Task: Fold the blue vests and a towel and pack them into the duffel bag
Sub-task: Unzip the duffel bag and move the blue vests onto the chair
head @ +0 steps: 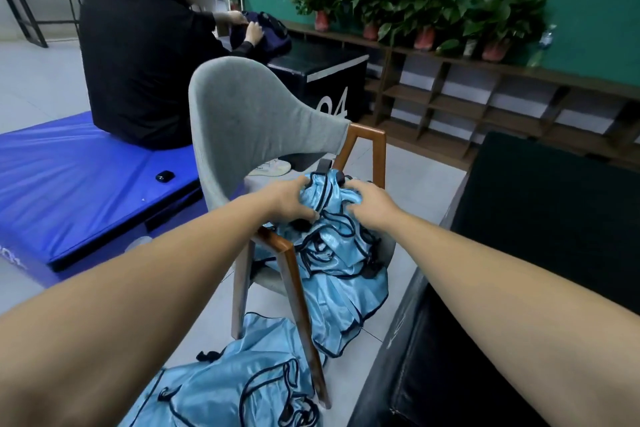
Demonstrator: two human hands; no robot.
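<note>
Now both arms reach out to vests (332,253): shiny blue heap on chair (249,121) seat. At heap's top, left hand (292,199) curled, bunching fabric; right hand (372,203) curled too, clutching cloth just beside it. Heap crumpled, long axis running off seat's front edge, hanging toward floor (408,184). Loose vest (221,388) sprawled on tiles by chair leg.

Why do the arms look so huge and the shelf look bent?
Head view: the wide-angle lens swells the forearms near the edges and bows the wooden shelf; the shiny blue vests gripped by the left hand and right hand catch soft glare.
</note>
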